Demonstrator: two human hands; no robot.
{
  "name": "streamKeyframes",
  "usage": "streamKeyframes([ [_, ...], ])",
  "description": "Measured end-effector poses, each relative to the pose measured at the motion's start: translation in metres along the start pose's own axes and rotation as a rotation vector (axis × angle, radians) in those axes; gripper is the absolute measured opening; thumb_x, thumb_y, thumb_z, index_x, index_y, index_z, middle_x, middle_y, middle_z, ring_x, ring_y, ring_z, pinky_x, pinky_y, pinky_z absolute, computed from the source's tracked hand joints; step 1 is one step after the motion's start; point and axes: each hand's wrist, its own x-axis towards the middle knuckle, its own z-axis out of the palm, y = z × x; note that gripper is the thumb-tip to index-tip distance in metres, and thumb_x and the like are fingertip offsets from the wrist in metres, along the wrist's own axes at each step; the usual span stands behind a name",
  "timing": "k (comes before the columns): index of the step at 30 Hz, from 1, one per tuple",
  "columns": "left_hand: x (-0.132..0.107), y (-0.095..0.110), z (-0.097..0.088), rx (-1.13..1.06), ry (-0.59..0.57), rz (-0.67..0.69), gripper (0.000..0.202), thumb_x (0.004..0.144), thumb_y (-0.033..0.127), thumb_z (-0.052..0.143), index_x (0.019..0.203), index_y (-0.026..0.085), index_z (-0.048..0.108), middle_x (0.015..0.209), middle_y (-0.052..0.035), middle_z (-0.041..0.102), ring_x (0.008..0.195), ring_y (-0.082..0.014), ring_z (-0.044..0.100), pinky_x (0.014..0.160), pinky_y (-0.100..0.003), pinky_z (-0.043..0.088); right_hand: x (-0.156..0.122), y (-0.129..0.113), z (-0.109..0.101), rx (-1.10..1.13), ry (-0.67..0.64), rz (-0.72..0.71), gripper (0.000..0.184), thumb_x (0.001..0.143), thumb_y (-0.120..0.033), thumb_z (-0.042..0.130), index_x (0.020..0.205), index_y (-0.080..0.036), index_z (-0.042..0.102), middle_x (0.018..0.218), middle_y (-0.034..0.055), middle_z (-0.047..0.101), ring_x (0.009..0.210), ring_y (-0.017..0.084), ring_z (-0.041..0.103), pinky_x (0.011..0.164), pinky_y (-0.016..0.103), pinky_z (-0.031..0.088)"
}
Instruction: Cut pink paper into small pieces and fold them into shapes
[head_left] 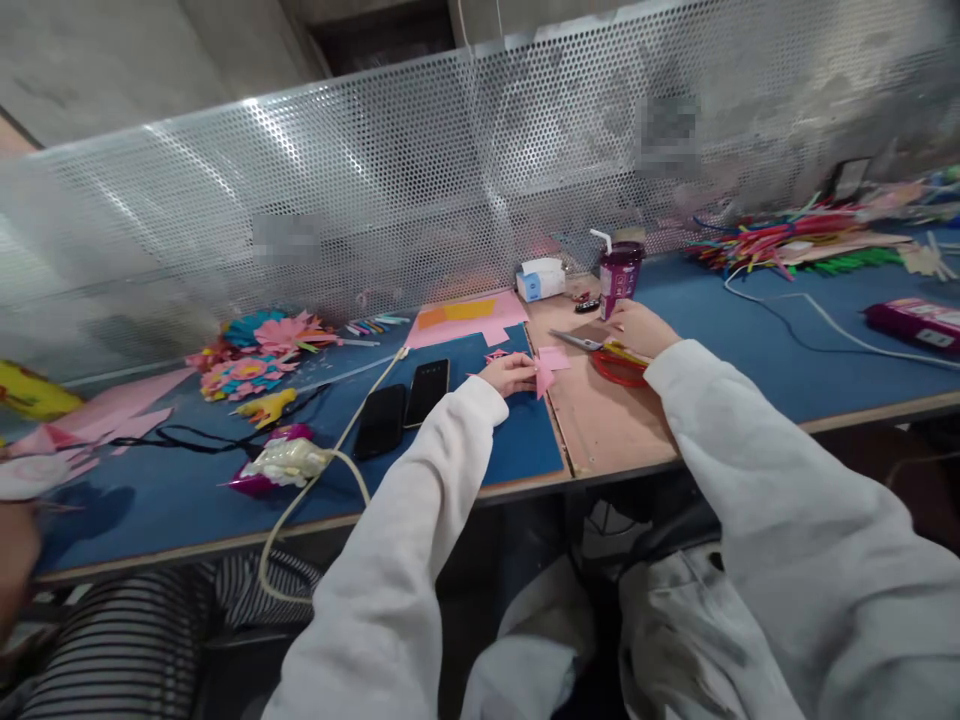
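Note:
My left hand point(511, 374) pinches a small folded-looking piece of pink paper point(544, 378) above the seam between the blue and bare tabletop. My right hand point(639, 328) is closed around the upper handle of red and yellow scissors point(616, 370); its fingers partly cover the handle. The blades point left toward the pink paper but stay apart from it. Another pink paper piece point(556, 357) lies just behind the one in my left hand. Beyond my left fingers sits a small dark pink paper shape point(496, 355), too small to make out well.
Two phones point(381, 420) lie left of my left arm, near a white cable point(352, 425) and a yellow glue gun point(268, 408). A purple cup point(620, 272) with a straw stands behind my right hand, beside a tissue box point(541, 279). At far left is another person's arm point(19, 545).

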Motion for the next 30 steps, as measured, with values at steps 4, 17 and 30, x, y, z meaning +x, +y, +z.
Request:
streamKeyframes([
  [4, 0.002, 0.001, 0.009, 0.048, 0.149, -0.018, 0.020, 0.069, 0.011, 0.067, 0.067, 0.013, 0.047, 0.060, -0.0001, 0.061, 0.056, -0.0107, 0.061, 0.061, -0.028, 0.051, -0.010, -0.050, -0.001, -0.122, 0.072, -0.019, 0.036, 0.091, -0.030, 0.033, 0.087, -0.012, 0.064, 0.092, 0.0150, 0.065, 0.087, 0.022, 0.058, 0.080, 0.031, 0.041],
  [17, 0.006, -0.009, -0.004, 0.087, 0.227, 0.195, 0.024, 0.067, 0.021, 0.071, 0.073, 0.012, 0.049, 0.069, -0.0018, 0.063, 0.065, -0.0140, 0.064, 0.065, -0.033, 0.054, 0.000, -0.114, 0.048, 0.451, 0.036, 0.021, 0.025, 0.084, -0.028, 0.049, 0.086, -0.008, 0.063, 0.084, 0.0093, 0.067, 0.072, 0.013, 0.057, 0.068, 0.023, 0.042],
  [30, 0.008, 0.002, -0.016, 0.199, 0.559, 0.249, 0.006, 0.078, 0.011, 0.058, 0.080, 0.012, 0.053, 0.064, -0.0023, 0.061, 0.054, -0.0111, 0.060, 0.065, -0.030, 0.051, 0.027, -0.113, 0.054, 0.736, -0.106, 0.043, 0.032, 0.075, -0.039, 0.058, 0.078, -0.009, 0.069, 0.060, 0.0017, 0.061, 0.046, 0.007, 0.044, 0.043, 0.019, 0.032],
])
